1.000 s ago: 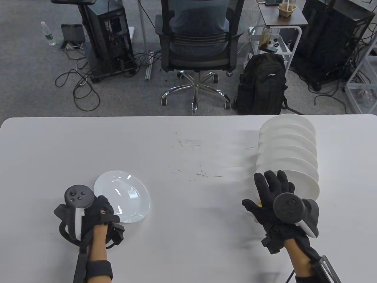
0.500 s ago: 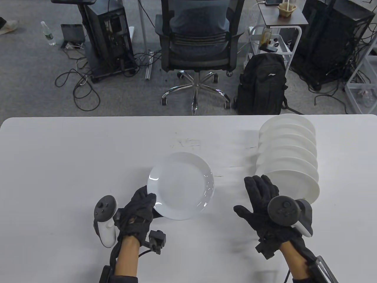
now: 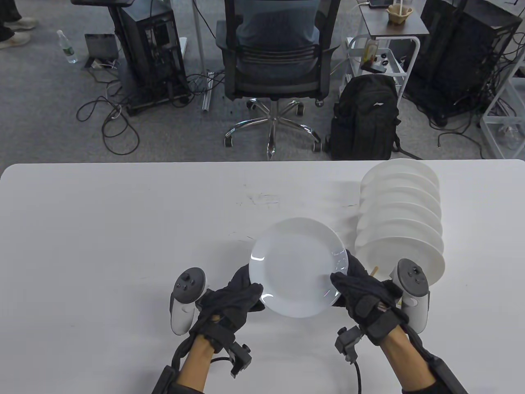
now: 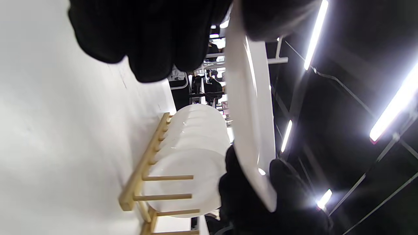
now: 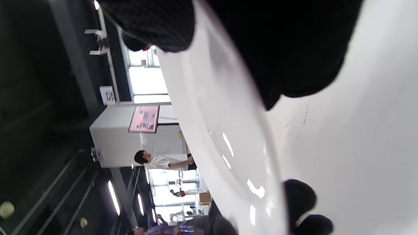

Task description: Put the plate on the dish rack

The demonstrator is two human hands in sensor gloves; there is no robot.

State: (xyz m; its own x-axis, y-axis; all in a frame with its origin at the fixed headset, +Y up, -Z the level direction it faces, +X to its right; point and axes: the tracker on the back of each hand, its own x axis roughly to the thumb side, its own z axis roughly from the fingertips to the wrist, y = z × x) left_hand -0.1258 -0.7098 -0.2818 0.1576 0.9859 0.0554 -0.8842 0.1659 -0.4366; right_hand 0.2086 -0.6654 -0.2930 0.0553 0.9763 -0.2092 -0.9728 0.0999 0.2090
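A white plate [image 3: 297,266] is held above the table, face up, near the front middle. My left hand [image 3: 236,301] grips its lower left rim. My right hand [image 3: 361,293] grips its lower right rim. The plate also shows edge-on in the left wrist view [image 4: 253,120] and close up in the right wrist view [image 5: 222,137]. The wooden dish rack [image 4: 147,173] stands at the right of the table, filled with several upright white plates [image 3: 404,217]. Its near end, by my right hand, shows bare pegs in the left wrist view.
The white table [image 3: 123,230] stretches left and behind the plate. Beyond its far edge stand an office chair [image 3: 275,61], a black backpack [image 3: 365,119] and computer towers on the floor.
My left hand has carried the plate from the front left to the front middle, toward the rack. My right hand has come off the rack side and taken hold of the plate's right rim.
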